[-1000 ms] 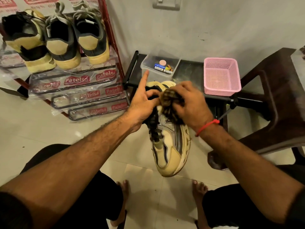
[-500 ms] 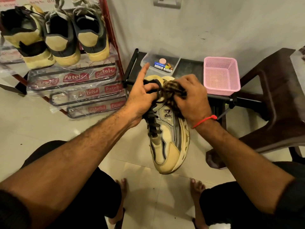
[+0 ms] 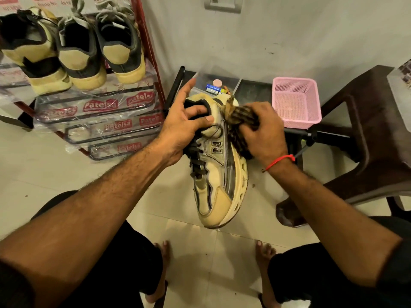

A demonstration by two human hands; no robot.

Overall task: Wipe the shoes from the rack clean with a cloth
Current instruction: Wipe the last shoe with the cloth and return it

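Above the floor, hands hold sneaker (right apparently wiping, cloth).

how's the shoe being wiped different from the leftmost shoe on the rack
The held shoe hangs in the air, toe down and toward the person, gripped at its collar by the left hand; the leftmost rack shoe sits on its sole, heel toward the camera, untouched. Both share cream and black colouring.
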